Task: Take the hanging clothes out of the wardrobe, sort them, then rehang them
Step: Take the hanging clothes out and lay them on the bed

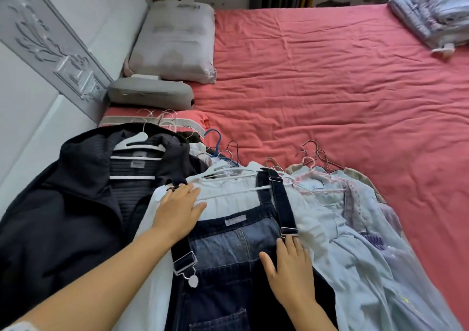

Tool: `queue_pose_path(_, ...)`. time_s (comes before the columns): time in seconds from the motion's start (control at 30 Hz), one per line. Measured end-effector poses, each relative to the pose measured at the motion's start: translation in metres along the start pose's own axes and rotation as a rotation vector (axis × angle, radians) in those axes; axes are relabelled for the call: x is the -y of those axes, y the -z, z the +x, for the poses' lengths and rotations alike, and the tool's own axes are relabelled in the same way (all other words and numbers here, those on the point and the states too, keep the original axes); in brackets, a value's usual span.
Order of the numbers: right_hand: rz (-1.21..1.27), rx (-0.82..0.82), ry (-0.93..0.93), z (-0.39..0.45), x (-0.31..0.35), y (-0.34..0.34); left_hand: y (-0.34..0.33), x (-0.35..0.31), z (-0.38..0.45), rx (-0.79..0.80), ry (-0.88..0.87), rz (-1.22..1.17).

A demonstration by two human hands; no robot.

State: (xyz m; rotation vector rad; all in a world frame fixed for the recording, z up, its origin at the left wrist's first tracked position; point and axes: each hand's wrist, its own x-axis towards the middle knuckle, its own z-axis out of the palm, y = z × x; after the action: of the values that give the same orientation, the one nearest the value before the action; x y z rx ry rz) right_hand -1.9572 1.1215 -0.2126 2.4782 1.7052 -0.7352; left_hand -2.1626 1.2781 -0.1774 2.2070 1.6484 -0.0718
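Clothes on hangers lie in overlapping piles along the near edge of the bed. A denim dungaree dress point(228, 262) with dark straps lies on top of a white blouse point(236, 198) on a white hanger point(233, 176). My left hand point(177, 209) rests flat on the blouse at the left strap, fingers spread. My right hand point(289, 269) lies flat on the denim bib below the right strap's buckle. A black jacket point(58, 214) on a white hanger lies to the left. Pale blue and pastel dresses point(355, 229) lie to the right.
The bed has a pink sheet point(330, 89). A white pillow point(175, 41) and a grey cushion point(149, 93) lie by the white headboard point(50, 41) at the left. A folded quilt point(434, 13) sits at the far right corner. Several hanger hooks point(162, 117) stick out behind the piles.
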Motion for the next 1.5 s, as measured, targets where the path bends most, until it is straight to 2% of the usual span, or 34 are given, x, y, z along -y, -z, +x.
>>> queue_pose_path(0.1,0.026,-0.195,0.058,-0.016,0.017,0.011,0.008,-0.003,-0.043,-0.081,-0.018,-0.145)
queue_pose_path(0.2,0.099,-0.318,0.199,-0.038,0.049,0.012,0.015,0.005,-0.093,-0.124,-0.013,-0.238)
queue_pose_path(0.43,0.208,-0.327,0.448,-0.126,0.121,0.006,0.034,0.056,-0.230,-0.172,0.110,-0.381)
queue_pose_path(0.57,0.185,-0.334,0.535,-0.196,0.164,-0.004,0.038,0.092,-0.317,-0.184,0.147,-0.373)
queue_pose_path(0.8,0.212,-0.228,0.760,-0.328,0.236,-0.042,0.031,0.158,-0.494,-0.262,0.311,-0.360)
queue_pose_path(1.07,0.191,-0.004,1.219,-0.439,0.333,-0.086,0.008,0.209,-0.686,-0.423,0.731,-0.450)
queue_pose_path(1.23,0.179,0.188,1.528,-0.506,0.371,-0.109,-0.003,0.193,-0.774,-0.569,1.031,-0.467)
queue_pose_path(1.5,0.091,0.537,1.896,-0.611,0.382,-0.133,-0.029,0.115,-0.883,-0.827,1.475,-0.481)
